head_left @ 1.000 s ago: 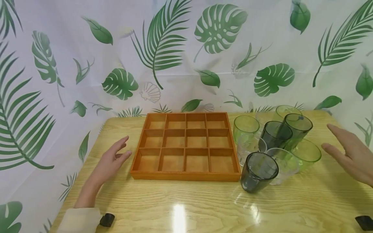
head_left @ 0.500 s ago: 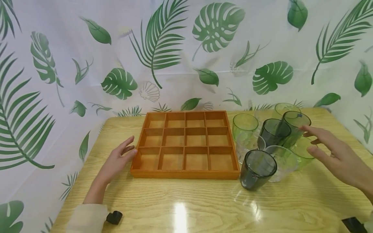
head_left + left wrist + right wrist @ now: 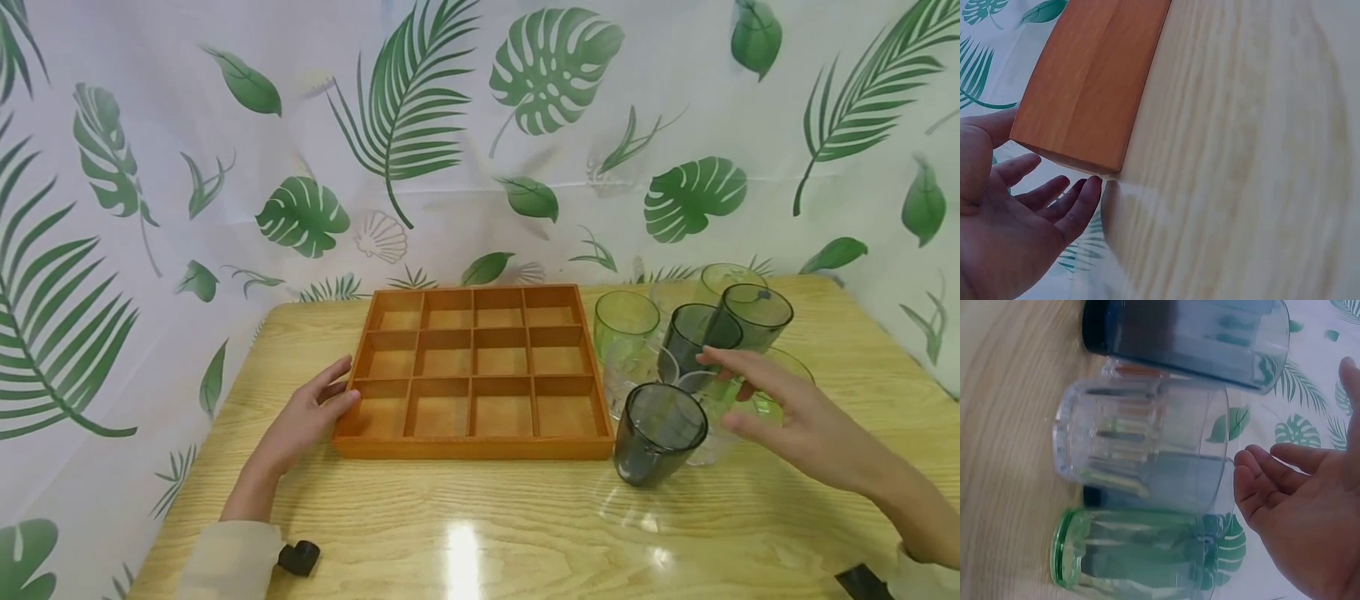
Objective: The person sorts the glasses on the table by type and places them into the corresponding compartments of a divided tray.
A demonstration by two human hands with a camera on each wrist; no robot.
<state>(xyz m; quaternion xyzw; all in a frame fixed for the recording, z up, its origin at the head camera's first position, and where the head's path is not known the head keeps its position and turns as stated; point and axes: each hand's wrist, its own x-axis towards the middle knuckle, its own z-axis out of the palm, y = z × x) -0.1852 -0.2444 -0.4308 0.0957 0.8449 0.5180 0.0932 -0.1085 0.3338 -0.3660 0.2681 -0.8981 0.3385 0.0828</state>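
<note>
A wooden tray with several square compartments lies at mid-table in the head view. At its left side is my left hand, fingers loosely extended; in the left wrist view the thumb meets the tray's corner and the other fingers are spread beside it. My right hand hovers over the glasses right of the tray, fingers slightly bent, holding nothing. Nearest it in the right wrist view is a clear ribbed glass, between a dark grey-blue glass and a green glass.
A dark grey glass stands at the front of the cluster, close to the tray's right corner. Behind are another dark glass and a green glass. A white cloth with green leaves hangs behind the table.
My right hand has moved left from beside the glasses to over them. My left hand has come in to the tray's left side. Tray and glasses stay in place.
</note>
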